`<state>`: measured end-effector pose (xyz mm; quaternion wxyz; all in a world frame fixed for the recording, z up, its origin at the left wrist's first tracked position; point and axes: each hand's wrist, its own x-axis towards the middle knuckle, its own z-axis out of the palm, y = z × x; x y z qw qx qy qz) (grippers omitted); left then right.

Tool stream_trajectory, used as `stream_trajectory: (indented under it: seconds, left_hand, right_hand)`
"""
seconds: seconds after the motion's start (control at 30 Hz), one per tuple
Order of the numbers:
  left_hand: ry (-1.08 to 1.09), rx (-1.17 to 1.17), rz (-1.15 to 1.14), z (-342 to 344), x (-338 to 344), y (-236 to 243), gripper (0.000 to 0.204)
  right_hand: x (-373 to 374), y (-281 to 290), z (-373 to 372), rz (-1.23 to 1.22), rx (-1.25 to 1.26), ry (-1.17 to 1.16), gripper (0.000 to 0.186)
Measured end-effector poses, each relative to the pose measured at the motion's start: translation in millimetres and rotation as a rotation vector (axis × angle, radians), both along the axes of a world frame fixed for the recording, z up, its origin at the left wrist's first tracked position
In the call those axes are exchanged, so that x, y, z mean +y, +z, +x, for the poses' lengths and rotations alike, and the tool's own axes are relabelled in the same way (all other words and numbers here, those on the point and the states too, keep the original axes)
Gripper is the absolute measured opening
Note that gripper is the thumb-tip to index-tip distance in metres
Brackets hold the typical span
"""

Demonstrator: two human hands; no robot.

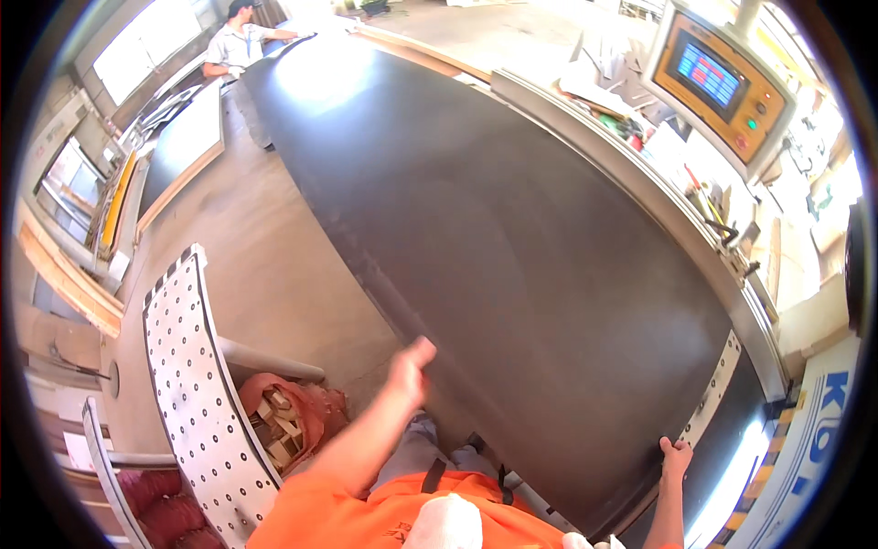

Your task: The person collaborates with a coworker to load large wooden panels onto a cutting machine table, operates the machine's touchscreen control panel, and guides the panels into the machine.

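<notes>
A long, dark, smooth panel (pixel 512 247) lies across a machine table and stretches away toward the far left. My right hand (pixel 675 455) is at the panel's near right edge, its fingertips on the rim beside a pale strip with holes (pixel 712 389); it appears to grip that edge. By the panel's left edge is my left hand (pixel 409 377), its thumb pointing up toward the panel. Its other fingers are blurred, and whether it touches the panel is unclear.
A white perforated roller table (pixel 197 366) stands at left beside a red sack of wood offcuts (pixel 283 421). A control panel with a lit screen (pixel 718 82) hangs over the metal guide rail (pixel 631 183) at right. A co-worker (pixel 240 46) stands at the panel's far end.
</notes>
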<state>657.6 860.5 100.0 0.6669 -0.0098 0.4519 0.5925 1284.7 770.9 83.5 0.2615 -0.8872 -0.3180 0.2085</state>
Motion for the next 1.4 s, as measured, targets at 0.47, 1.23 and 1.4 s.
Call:
stream_trajectory:
  seconds: [0.47, 1.23, 1.4]
  left_hand:
    - [-0.046, -0.313, -0.206, 1, -52, 18, 0.04]
    - [0.57, -0.04, -0.222, -548, 93, 51, 0.032]
    - [0.599, 0.127, -0.257, -731, 83, 68, 0.031]
  right_hand:
    - [221, 36, -313, 0.156, 0.517, 0.283, 0.038]
    - [497, 64, -878, -0.259, 1.31, 0.139, 0.041]
    - [490, 69, -1058, -0.514, 1.331, 0.116, 0.037]
